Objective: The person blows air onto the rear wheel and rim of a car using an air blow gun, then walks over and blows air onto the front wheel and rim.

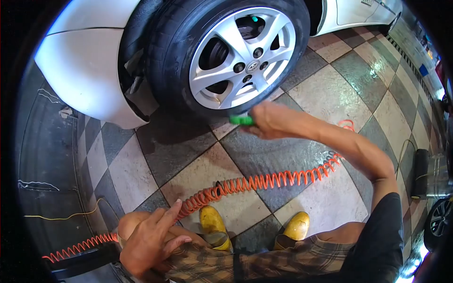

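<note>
My right hand [269, 120], slightly blurred, is closed around a small green object [241, 120] just below the tyre [172, 70]. Most of that object is hidden in my fingers, so its kind is unclear. The silver alloy wheel [240, 63] sits in the tyre, with dark wheel nuts around its centre cap. Over my bent knee lies my left hand [150, 238], fingers stretched and thumb apart, holding nothing visible. Its fingertips are beside an orange coiled hose [264, 182], which runs across in front of my legs and passes beneath my right forearm.
A white car's bumper [85, 70] is at the upper left. Checkered floor tiles [325, 89] spread around my yellow boots [212, 220]. A yellow cable [71, 217] runs along the left side. At the far right stand a black cylinder [419, 173] and another wheel [440, 219].
</note>
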`<act>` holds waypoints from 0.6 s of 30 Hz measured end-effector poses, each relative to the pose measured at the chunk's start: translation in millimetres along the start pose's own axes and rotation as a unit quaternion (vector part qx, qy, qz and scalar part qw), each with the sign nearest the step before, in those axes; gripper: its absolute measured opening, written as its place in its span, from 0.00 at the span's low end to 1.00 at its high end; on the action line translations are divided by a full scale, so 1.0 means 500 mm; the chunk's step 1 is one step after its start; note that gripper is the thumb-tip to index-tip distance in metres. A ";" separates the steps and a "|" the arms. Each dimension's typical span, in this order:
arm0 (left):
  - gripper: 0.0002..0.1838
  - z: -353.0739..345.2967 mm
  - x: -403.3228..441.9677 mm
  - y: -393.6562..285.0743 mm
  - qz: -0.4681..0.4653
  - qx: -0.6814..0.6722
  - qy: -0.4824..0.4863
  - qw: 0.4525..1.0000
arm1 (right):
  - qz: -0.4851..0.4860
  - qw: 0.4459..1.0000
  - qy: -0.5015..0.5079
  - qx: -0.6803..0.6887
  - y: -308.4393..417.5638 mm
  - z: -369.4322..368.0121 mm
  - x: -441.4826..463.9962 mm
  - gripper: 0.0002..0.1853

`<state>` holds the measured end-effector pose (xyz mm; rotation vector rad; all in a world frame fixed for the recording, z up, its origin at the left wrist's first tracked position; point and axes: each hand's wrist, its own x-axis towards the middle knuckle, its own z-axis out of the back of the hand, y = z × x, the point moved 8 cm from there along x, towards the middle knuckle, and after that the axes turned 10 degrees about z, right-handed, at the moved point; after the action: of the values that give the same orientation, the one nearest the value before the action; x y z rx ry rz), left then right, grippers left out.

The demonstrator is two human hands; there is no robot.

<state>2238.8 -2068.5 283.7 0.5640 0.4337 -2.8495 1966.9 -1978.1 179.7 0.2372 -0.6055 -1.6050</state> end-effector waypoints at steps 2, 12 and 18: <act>0.42 0.003 0.006 -0.002 -0.001 0.005 0.001 1.000 | -0.054 0.993 0.036 -0.098 -0.013 -0.029 0.004 0.23; 0.43 0.012 -0.012 -0.007 -0.010 0.074 -0.023 0.997 | -0.121 0.979 0.112 -0.121 -0.138 -0.007 -0.083 0.21; 0.42 -0.006 -0.004 0.012 -0.010 0.050 -0.005 0.999 | -0.136 0.989 -0.044 -0.033 -0.184 0.091 -0.181 0.21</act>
<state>2242.9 -2072.9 280.4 0.5655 0.2983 -2.9057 1877.7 -1877.6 152.9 0.2078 -0.6057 -1.9027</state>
